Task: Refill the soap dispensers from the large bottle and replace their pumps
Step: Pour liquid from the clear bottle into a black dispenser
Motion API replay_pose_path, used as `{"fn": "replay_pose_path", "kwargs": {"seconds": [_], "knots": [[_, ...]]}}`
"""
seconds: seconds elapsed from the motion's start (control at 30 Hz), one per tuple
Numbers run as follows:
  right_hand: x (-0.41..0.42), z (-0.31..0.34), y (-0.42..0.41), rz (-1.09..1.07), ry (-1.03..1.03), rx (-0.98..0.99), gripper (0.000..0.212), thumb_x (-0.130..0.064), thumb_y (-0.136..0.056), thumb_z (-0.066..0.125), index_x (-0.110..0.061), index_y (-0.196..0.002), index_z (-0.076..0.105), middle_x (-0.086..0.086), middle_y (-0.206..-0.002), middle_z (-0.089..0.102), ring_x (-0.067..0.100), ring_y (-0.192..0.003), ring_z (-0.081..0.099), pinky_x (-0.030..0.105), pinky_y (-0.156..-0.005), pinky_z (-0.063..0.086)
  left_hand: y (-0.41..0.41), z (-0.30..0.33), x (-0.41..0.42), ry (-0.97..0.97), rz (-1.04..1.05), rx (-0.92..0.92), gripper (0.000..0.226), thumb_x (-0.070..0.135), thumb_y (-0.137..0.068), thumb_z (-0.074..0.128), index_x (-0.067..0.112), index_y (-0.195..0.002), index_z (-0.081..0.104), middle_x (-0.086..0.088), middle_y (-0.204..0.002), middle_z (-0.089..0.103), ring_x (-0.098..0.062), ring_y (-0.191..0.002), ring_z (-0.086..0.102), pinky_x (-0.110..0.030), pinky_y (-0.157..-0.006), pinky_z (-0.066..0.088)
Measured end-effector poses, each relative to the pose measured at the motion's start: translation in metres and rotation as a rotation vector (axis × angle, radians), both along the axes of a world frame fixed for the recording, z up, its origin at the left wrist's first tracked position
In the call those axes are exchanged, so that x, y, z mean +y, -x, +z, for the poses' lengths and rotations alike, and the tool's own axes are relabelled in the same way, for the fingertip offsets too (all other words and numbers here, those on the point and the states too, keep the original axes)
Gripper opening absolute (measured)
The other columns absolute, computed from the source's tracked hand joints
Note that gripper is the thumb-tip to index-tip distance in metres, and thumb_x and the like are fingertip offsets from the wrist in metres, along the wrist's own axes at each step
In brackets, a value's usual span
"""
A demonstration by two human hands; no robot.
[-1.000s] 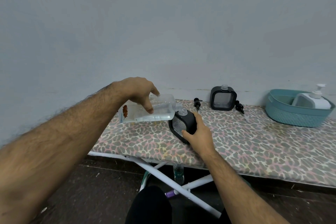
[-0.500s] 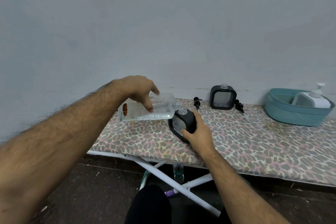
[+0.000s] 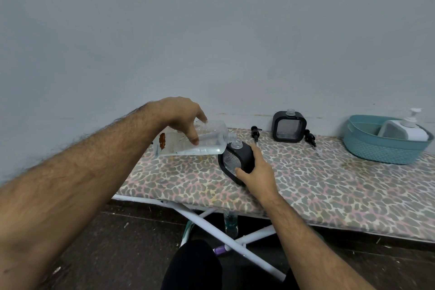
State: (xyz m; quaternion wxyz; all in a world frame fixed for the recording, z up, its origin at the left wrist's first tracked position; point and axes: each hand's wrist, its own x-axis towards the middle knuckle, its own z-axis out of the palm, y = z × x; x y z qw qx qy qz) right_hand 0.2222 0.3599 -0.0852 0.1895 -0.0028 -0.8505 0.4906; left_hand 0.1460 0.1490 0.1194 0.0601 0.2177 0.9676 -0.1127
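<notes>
My left hand [image 3: 182, 117] grips the large clear bottle [image 3: 207, 145] from above, tipped almost flat, its mouth at the open neck of a black square dispenser [image 3: 242, 154]. My right hand [image 3: 257, 170] holds that dispenser tilted toward the bottle on the leopard-print board [image 3: 306, 186]. A second black dispenser [image 3: 289, 127] stands upright at the back, neck open. Two black pumps lie loose beside it, one to its left [image 3: 255, 133] and one to its right [image 3: 310, 137].
A teal basket [image 3: 381, 150] at the back right holds a white pump dispenser [image 3: 404, 129]. The grey wall runs close behind the board. Below the board are white crossed legs [image 3: 223, 235], a small bottle [image 3: 230, 222] and the dark floor.
The bottle has stayed tipped at the dispenser's neck, its rear end lifting very slightly. Both hands keep their grips almost unmoved.
</notes>
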Motion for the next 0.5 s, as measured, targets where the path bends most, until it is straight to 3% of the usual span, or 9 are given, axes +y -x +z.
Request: {"fn": "replay_pose_path", "kwargs": {"seconds": [0.2, 0.5], "knots": [[-0.0004, -0.0009, 0.0003, 0.004, 0.007, -0.001, 0.077, -0.025, -0.08, 0.075, -0.04, -0.142, 0.033, -0.017, -0.113, 0.06, 0.006, -0.097, 0.062, 0.016, -0.077, 0.052, 0.0008, 0.0, 0.0005, 0.011, -0.008, 0.009, 0.09, 0.063, -0.059, 0.082, 0.04, -0.14, 0.048, 0.009, -0.117, 0.069, -0.018, -0.113, 0.057, -0.038, -0.09, 0.046], [0.0, -0.0013, 0.001, 0.006, 0.013, -0.005, 0.077, -0.025, -0.08, 0.076, -0.04, -0.142, 0.033, -0.014, -0.116, 0.062, 0.007, -0.097, 0.062, 0.013, -0.075, 0.049, 0.001, 0.0003, 0.0019, 0.011, -0.009, 0.005, 0.09, 0.063, -0.059, 0.082, 0.04, -0.14, 0.048, 0.009, -0.118, 0.069, -0.017, -0.114, 0.057, -0.035, -0.086, 0.044]]}}
